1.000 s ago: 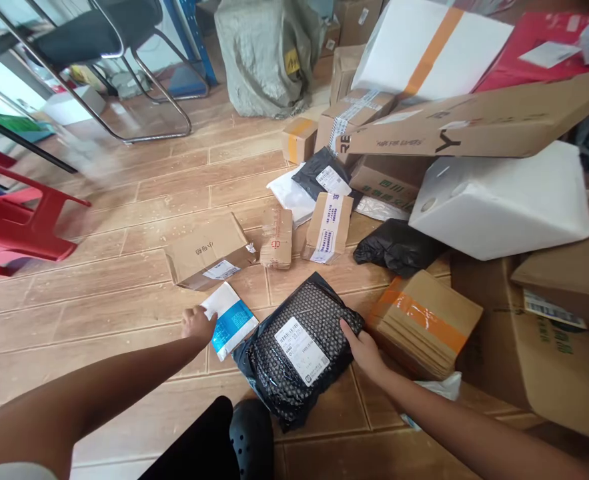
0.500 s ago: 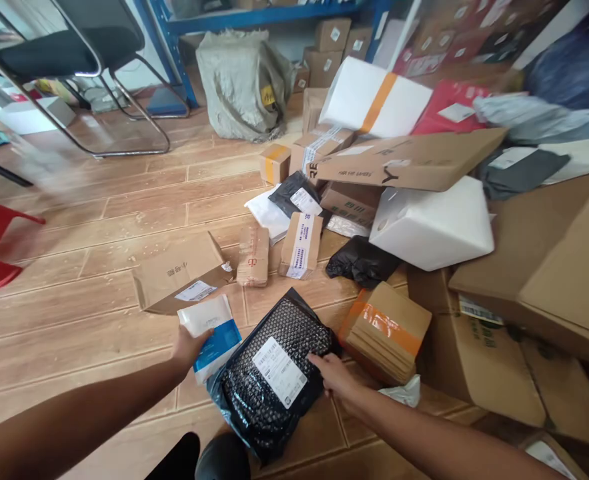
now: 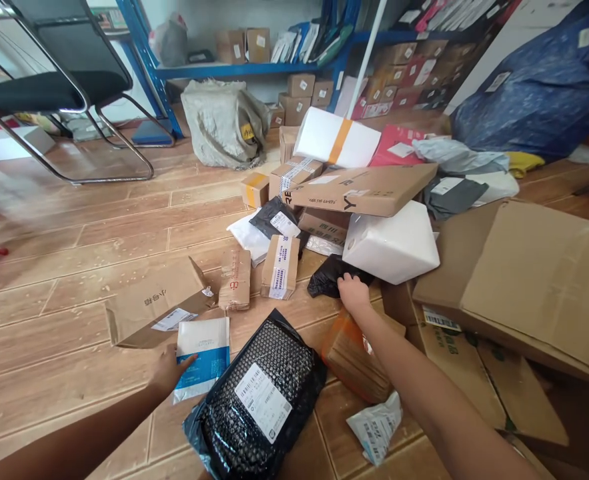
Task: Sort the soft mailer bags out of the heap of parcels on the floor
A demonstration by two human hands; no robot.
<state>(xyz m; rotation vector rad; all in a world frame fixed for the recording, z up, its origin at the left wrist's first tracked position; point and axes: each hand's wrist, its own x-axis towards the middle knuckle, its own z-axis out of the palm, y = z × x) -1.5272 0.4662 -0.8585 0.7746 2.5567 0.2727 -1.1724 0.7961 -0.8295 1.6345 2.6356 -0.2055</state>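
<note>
The left hand (image 3: 167, 371) rests, fingers loosely spread, on the left edge of a white-and-blue mailer (image 3: 201, 357) lying flat on the wooden floor (image 3: 74, 267), just beside a black bubble parcel (image 3: 259, 400) and in front of a flat carton (image 3: 154, 307). The right hand (image 3: 353, 293) reaches over an orange-taped box (image 3: 351, 353) to a black bag (image 3: 331, 277) wedged against a white foam box (image 3: 391, 243); its fingers seem curled on the bag, though whether they grip it cannot be told. Small cartons (image 3: 280, 267) crowd behind.
</note>
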